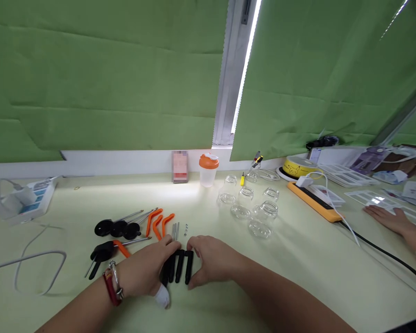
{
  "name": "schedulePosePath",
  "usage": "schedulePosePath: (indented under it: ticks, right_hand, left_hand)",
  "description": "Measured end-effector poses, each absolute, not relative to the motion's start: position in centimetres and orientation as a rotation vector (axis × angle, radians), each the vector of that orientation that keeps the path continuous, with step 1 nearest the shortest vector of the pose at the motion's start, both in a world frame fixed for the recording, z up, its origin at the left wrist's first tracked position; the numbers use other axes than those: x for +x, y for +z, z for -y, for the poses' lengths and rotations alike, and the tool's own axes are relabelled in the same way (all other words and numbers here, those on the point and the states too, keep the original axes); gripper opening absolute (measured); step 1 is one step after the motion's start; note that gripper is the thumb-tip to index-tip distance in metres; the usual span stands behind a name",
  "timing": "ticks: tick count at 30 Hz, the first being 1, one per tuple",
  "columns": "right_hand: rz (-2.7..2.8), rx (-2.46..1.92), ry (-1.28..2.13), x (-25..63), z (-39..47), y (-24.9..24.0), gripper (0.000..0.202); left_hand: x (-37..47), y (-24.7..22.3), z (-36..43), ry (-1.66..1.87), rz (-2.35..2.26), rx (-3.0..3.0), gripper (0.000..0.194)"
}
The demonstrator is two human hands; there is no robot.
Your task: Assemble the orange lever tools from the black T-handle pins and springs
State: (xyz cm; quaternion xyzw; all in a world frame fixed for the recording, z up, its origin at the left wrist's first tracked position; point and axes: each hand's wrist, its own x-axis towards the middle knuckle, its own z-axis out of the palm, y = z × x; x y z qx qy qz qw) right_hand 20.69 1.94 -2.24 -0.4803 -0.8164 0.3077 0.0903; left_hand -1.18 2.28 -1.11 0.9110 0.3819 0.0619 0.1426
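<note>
Several black plastic handles [180, 266] lie side by side on the table between my hands. My left hand [147, 267] is curled over the left end of the row, fingers at the top and a white-wrapped thumb at the bottom; it partly hides the handles there. My right hand [213, 260] pinches the rightmost black handle [189, 267] lengthwise, index finger at its upper end and thumb at its lower end. Thin metal rods [175, 231] and small metal bits [186, 229] lie just beyond. Orange curved pieces [157, 226] rest up and left of them.
Left are black round-headed parts with metal shafts [119, 228], a black assembly with an orange lever [104, 251] and a white power strip [38, 199]. Glass jars [241, 203] stand right of centre, an orange-lidded cup [208, 172] behind. Another person's hand [390, 219] is far right.
</note>
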Motion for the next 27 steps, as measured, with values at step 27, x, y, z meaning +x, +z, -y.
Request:
schedulePosePath:
  ticks: [27]
  right_hand:
    - [2.625,-1.218,0.629,20.8,-1.1,0.0,0.021]
  left_hand:
    - [0.7,-2.6,-1.3,0.138,-1.108,2.493,0.065]
